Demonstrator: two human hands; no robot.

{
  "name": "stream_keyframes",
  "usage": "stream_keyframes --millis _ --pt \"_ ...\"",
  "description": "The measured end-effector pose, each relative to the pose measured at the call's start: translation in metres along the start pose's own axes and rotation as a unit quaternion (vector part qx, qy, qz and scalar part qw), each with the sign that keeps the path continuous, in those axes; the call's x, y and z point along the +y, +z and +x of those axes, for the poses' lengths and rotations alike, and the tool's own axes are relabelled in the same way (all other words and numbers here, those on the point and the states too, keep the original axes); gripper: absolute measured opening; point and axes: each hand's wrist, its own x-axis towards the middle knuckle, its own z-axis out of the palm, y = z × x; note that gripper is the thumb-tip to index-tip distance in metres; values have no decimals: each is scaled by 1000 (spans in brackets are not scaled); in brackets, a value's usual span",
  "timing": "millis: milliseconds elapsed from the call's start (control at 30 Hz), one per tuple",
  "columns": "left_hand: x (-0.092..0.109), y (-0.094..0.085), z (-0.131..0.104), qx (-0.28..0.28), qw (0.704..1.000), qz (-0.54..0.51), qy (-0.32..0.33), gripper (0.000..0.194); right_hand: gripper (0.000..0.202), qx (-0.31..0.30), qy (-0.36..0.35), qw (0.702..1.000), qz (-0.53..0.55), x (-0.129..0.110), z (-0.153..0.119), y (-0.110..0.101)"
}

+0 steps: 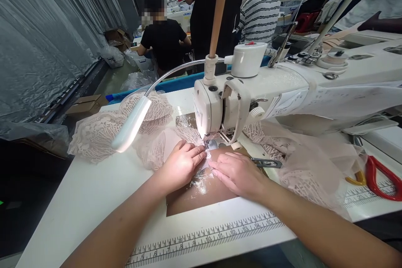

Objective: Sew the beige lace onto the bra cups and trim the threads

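Pale pink lace fabric (157,150) lies on the table and runs under the needle area of a white sewing machine (209,111). Just left of the presser foot (207,144), my left hand (182,161) presses the lace with its fingers close together. My right hand (240,171) is on the near right side, its fingertips holding the lace edge in front of the foot. Both hands rest over a shiny brown plate (201,197) on the table. Part of the fabric is hidden under my fingers and the machine head.
A lit lamp (132,125) on a bent neck hangs left of the machine head. More lace (301,167), small dark-handled snips (266,163) and red-handled scissors (381,178) lie to the right. A printed ruler (207,238) runs along the front edge. Several people work beyond.
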Motion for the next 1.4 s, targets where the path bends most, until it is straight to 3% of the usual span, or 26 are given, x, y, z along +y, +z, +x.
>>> stream_keyframes --millis 333,600,767,933,1067,1200,1267,1400 --pt "-14 1 3 33 999 -19 -33 35 26 -24 41 999 3 -1 10 2" --pt "-22 7 -4 76 995 -28 -60 34 24 -34 31 999 -28 -4 8 -11" --pt "-29 16 -7 85 993 -5 -77 41 34 -2 15 999 -28 -1 5 -4" --pt "-37 24 -7 96 990 22 -101 47 31 -28 12 996 -82 1 6 0" --pt "-47 27 -9 106 986 34 -124 44 25 -55 6 993 -106 -5 6 -17" --pt "-66 28 -21 95 979 17 -182 40 17 -125 51 980 -145 -9 -6 -50" --pt "-74 24 -30 75 975 -20 -210 38 17 -131 78 975 -161 -5 -16 -65" --pt "-61 11 -43 55 969 -111 -215 35 16 -127 120 966 -189 8 -36 -80"
